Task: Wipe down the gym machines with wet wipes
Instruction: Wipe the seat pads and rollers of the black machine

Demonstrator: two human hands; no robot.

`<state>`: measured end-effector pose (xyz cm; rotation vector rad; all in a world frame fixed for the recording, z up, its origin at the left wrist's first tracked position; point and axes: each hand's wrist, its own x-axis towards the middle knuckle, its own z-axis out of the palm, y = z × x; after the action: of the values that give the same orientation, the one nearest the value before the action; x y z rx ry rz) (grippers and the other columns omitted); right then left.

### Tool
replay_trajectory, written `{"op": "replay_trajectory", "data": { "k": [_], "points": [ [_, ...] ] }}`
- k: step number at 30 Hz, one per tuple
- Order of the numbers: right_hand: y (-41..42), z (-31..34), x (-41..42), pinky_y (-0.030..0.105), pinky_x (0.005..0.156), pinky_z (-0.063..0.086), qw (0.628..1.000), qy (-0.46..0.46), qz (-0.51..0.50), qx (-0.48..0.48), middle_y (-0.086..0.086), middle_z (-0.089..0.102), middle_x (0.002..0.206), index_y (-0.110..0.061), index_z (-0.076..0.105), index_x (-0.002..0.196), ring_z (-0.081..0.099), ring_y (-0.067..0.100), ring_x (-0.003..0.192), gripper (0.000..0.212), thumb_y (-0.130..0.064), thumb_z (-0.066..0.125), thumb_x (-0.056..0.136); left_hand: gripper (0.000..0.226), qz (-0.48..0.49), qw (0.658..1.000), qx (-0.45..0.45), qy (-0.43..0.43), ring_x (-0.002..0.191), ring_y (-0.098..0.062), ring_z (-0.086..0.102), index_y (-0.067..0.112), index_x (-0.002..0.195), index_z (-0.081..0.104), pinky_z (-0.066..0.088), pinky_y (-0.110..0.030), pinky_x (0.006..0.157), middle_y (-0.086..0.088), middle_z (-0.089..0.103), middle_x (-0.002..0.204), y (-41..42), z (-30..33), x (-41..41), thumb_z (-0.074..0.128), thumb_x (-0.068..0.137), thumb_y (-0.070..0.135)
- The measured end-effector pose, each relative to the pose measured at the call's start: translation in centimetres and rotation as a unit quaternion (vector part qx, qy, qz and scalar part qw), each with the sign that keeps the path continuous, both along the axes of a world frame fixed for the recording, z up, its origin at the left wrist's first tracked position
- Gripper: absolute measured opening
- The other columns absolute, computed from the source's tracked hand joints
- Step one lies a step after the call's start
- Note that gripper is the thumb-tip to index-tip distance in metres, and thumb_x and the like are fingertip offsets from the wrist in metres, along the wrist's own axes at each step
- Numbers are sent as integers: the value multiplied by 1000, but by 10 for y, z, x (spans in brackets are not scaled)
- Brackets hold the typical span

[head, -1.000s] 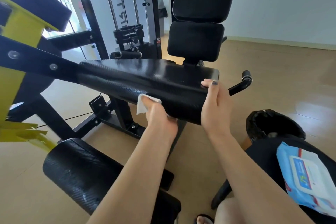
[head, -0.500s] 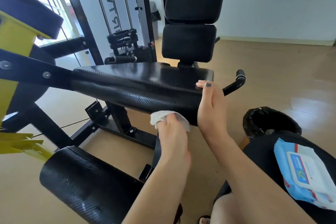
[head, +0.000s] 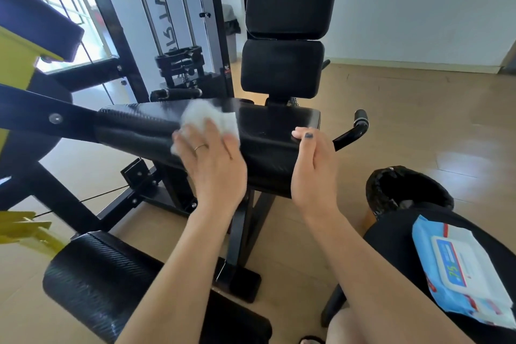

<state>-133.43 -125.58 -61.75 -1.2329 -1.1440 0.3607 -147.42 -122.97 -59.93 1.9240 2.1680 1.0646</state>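
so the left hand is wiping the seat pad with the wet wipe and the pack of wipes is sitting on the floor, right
Not quite. The head view shows the pack of wipes lying on a black padded surface at the lower right, not on the floor. The left hand is indeed wiping the seat pad with the wet wipe.

two hands (head: 212, 165) (head: 312, 167), one wipe (head: 206, 117), one wipes pack (head: 463, 274)
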Motion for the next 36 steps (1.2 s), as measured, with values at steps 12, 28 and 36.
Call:
{"op": "replay_trajectory", "data": {
  "k": [12,28,36],
  "points": [
    [-1,-4,-1,26,101,45,1000,24,-11,-3,-10,65,115,-25,64,114,58,8,116,46,-43,23,105,35,-298,927,58,219,114,-11,54,19,129,52,46,-36,105,4,59,125,-7,34,-25,31,106,34],
    [-9,3,-1,28,98,44,999,-11,-30,-26,-12,62,114,-24,63,118,57,8,111,50,-46,20,105,49,-287,936,61,196,138,-20,45,22,145,46,41,-41,113,-1,50,148,-30,25,-22,36,98,32],
    [-12,12,-12,9,76,38,995,-40,-78,-41,-7,58,96,-13,63,123,54,-1,86,43,-29,24,112,26,-188,961,-46,200,99,-22,64,12,126,55,46,-22,79,-2,61,118,-64,-30,-159,52,101,8]
  ]
}}
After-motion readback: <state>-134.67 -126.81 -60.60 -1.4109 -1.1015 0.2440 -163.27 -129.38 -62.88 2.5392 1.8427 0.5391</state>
